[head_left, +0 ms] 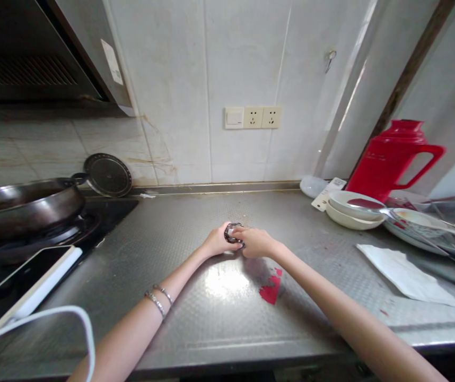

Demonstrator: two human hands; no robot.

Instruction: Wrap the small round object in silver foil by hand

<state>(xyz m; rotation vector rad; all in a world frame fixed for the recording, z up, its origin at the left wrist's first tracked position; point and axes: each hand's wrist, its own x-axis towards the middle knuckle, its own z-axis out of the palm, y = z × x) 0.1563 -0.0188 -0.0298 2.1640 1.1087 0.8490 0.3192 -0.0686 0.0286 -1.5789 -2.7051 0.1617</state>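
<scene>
Over the middle of the metal counter, both hands meet at a small round container (228, 233) with a dark, shiny rim. My left hand (213, 242) is wrapped around its left side. From the right, my right hand (258, 243) has its fingers closed at the container's top and near edge. A whitish patch shows inside the rim; I cannot make out what it is. The fingers hide most of the container. Just below my right hand, a torn red patch (270, 289) lies on the counter.
A pan (28, 204) sits on the stove at left, near a phone (20, 289) with a white cable (86, 323). On the right are a red thermos (390, 156), stacked bowls (350, 217), a plate (406, 236) with utensils and a white paper (404, 273).
</scene>
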